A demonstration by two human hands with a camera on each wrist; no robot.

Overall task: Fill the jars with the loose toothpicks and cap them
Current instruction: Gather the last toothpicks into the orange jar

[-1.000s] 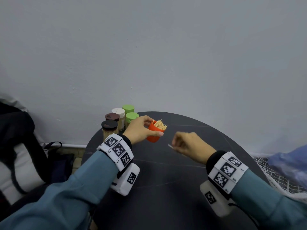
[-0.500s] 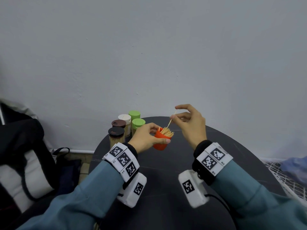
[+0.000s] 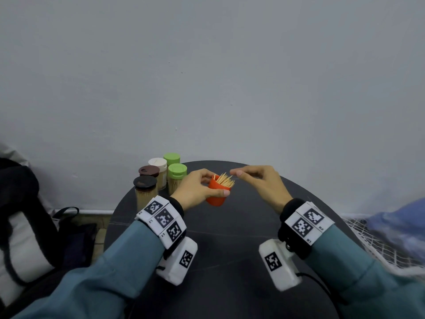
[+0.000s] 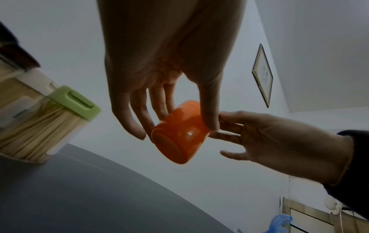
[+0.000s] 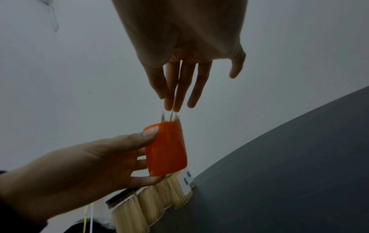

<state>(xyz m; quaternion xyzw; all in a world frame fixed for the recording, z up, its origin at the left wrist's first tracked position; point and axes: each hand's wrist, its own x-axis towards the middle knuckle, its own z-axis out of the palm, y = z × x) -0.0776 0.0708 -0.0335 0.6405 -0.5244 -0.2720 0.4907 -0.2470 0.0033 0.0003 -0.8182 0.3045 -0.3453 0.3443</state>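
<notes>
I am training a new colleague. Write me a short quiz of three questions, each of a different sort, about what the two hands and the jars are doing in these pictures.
1. True or false: the orange jar stands on the black table.
2. Multiple choice: how many capped jars stand at the table's far left edge? A) three B) five C) seven
3. Short answer: what is the right hand doing?

Key
1. False. The left hand holds it tilted, above the table.
2. B: two green-capped, one white-capped, two dark-capped.
3. Its fingertips reach over the toothpicks sticking out of the orange jar; whether it pinches one is unclear.
</notes>
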